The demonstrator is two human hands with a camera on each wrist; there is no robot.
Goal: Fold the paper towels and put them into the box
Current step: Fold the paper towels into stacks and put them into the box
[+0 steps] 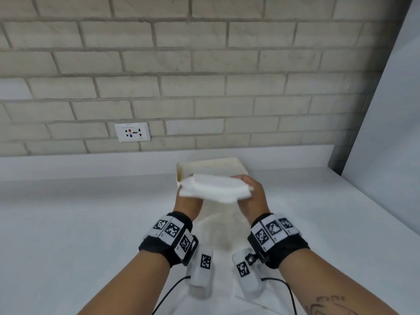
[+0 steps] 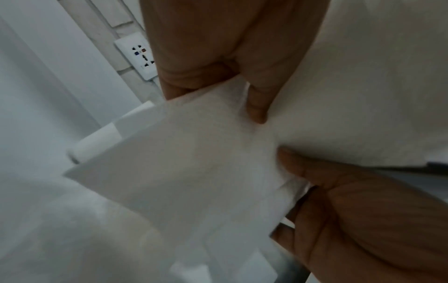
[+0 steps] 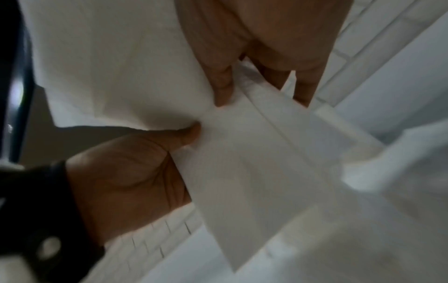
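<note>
A folded stack of white paper towels [image 1: 216, 188] hangs in the air, held by both hands at its two ends. My left hand [image 1: 187, 201] grips the left end, and my right hand [image 1: 252, 196] grips the right end with fingers curled over the far edge. The open cream box [image 1: 211, 165] stands on the counter just behind and below the stack. In the left wrist view the towels [image 2: 194, 162] are pinched between fingers [image 2: 257, 107] above and a thumb [image 2: 290, 159] below. The right wrist view shows the towels [image 3: 254, 162] held the same way.
A white counter [image 1: 79, 223] runs up to a brick wall with a power outlet [image 1: 132, 132]. A white panel [image 1: 386, 110] stands at the right. A pale sheet [image 1: 218, 230] lies on the counter under my wrists.
</note>
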